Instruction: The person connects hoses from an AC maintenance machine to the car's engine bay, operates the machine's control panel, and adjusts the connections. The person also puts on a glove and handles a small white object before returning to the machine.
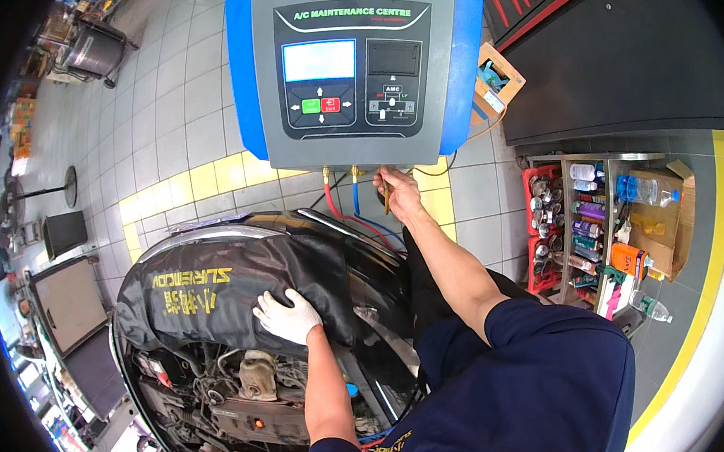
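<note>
My left hand, in a white glove, lies with fingers apart on a black fender cover with yellow lettering, draped over the side of a black car. My bare right hand reaches to the underside of an air-conditioning service machine. Its fingers are closed around the upper end of a yellow hose, though the fitting there is mostly hidden. To the left of that hand, a red hose and a blue hose hang from brass connectors. The machine's screen is lit.
The uncovered engine bay lies below my left hand. On the right stands a metal shelf rack with cans and bottles, beside a cardboard box. A dark tool cabinet is behind it. Yellow stripes cross the tiled floor.
</note>
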`<act>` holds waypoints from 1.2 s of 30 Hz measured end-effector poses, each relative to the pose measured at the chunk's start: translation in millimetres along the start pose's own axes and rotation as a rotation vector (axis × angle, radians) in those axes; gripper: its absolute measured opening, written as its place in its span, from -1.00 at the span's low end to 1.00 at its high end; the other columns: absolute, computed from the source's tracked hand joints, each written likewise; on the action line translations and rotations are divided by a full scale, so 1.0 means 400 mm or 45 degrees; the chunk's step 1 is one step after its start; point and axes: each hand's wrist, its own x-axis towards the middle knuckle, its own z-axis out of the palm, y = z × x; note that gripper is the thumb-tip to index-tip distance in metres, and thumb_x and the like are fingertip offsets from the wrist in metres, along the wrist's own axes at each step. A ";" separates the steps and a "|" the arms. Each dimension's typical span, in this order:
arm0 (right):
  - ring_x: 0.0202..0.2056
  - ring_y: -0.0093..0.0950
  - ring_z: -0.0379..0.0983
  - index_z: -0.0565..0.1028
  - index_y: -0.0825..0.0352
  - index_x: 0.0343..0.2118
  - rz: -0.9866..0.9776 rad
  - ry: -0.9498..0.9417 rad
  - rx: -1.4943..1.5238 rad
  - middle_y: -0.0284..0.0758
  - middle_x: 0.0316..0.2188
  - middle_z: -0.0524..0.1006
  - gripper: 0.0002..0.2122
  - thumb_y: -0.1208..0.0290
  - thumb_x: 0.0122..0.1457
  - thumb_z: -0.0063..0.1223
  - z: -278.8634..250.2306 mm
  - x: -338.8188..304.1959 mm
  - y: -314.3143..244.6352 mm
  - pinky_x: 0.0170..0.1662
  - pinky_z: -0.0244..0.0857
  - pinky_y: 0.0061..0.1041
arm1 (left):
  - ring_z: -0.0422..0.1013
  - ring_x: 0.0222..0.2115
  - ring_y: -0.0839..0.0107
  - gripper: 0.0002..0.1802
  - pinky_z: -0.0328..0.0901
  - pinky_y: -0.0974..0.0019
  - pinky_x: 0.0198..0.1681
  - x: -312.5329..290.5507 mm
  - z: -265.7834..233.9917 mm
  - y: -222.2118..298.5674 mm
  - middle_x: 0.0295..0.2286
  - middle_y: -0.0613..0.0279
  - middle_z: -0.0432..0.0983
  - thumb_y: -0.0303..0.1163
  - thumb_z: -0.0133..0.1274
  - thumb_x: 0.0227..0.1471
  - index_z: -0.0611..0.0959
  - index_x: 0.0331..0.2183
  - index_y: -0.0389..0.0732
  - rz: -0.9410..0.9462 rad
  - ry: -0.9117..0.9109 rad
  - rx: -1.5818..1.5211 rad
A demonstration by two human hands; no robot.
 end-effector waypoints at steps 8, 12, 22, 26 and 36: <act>-0.16 -0.46 0.62 0.64 0.35 -0.02 0.210 -0.142 0.051 -0.31 -0.19 0.68 -0.82 0.40 0.43 0.23 -0.041 0.031 -0.005 -0.09 0.45 -0.48 | 0.28 0.37 -0.06 -0.42 0.17 -0.11 0.42 0.002 0.008 0.002 0.24 0.06 0.54 -0.11 0.23 0.21 0.65 0.17 -0.22 0.000 0.021 0.017; -0.12 -0.43 0.64 0.65 0.34 0.00 0.316 -0.177 0.049 -0.27 -0.12 0.69 -0.81 0.38 0.44 0.22 -0.053 0.039 -0.017 -0.05 0.46 -0.43 | 0.29 0.36 -0.11 -0.40 0.17 -0.13 0.42 0.009 -0.004 0.006 0.23 0.00 0.54 -0.14 0.26 0.18 0.65 0.16 -0.26 0.008 -0.004 0.007; 0.04 -0.39 0.69 0.63 0.31 0.09 0.766 -0.141 -0.965 -0.31 0.03 0.71 -0.67 0.27 0.37 0.34 -0.146 0.039 -0.283 0.02 0.51 -0.38 | 0.24 0.39 -0.11 -0.33 0.13 -0.12 0.45 0.018 -0.038 0.040 0.27 -0.01 0.49 -0.16 0.31 0.17 0.59 0.23 -0.24 -0.009 -0.130 0.059; -0.22 -0.37 0.76 0.68 0.41 -0.08 0.541 -0.222 -0.937 -0.20 -0.18 0.76 -0.77 0.34 0.35 0.25 -0.392 0.121 -0.527 -0.26 0.56 -0.39 | 0.28 0.35 -0.14 -0.35 0.19 -0.13 0.41 0.057 -0.050 0.084 0.22 -0.11 0.52 -0.07 0.26 0.24 0.59 0.20 -0.29 -0.074 -0.220 0.094; -0.41 -0.45 0.69 0.67 0.38 -0.19 0.410 0.561 -1.008 -0.26 -0.33 0.72 -0.85 0.41 0.34 0.18 -0.781 0.538 -0.905 -0.40 0.51 -0.49 | 0.18 0.42 0.09 -0.29 0.02 0.08 0.51 0.340 -0.174 0.728 0.38 -0.12 0.25 -0.39 0.14 0.34 0.33 0.39 -0.40 -0.243 -0.189 -1.220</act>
